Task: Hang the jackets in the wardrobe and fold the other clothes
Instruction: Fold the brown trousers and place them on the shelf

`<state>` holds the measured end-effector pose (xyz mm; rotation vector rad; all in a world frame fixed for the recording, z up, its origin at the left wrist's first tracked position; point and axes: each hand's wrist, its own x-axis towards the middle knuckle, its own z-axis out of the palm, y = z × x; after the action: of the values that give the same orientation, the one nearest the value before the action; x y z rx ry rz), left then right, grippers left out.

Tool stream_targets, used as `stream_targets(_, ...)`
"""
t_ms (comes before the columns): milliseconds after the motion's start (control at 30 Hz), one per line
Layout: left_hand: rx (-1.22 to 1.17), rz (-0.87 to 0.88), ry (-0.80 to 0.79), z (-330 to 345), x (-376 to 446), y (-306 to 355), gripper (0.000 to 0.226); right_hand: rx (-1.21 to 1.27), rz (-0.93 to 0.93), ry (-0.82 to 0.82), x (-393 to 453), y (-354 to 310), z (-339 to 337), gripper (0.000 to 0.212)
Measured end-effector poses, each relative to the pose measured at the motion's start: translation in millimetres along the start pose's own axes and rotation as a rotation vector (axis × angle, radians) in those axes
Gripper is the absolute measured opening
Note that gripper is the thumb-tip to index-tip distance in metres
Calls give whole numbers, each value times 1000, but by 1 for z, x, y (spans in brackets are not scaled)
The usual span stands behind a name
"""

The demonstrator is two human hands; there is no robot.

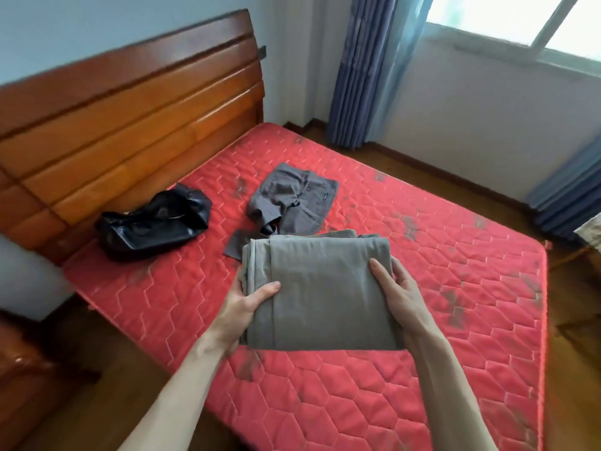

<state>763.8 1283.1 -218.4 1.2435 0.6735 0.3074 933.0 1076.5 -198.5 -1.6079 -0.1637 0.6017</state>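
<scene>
Both hands, left (242,307) and right (398,292), grip one folded cloth (325,294) (thumbs on top). Beyond lie one jacket (153,221) and one pair of trousers (289,198) on the mattress (439,288).

Both hands (247,307) (398,296) hold a folded, seemingly taupe garment (325,294)

a red mattress (422,288) is quilted in a pale hexagonal stitch pattern and marked with dark smudges. a plain grey-brown folded garment (325,294), dark grey trousers (292,200) and a glossy black jacket (153,219) are shown. orange-brown headboard (130,109); blue curtains (361,70).
</scene>
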Motion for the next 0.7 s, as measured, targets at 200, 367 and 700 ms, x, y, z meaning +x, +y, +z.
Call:
stream_targets(200, -46, 72, 154, -84, -26, 37, 46, -76, -23, -84, 6, -16, 100, 43)
stream_targets(367, -93, 99, 283, -172, -49, 58, 54, -79, -20, -192, 1, -18, 196, 45)
stream_targets(700, -183, 143, 509, -343, -109, 75, 59, -107, 0, -403, -40, -35, 395, 35)
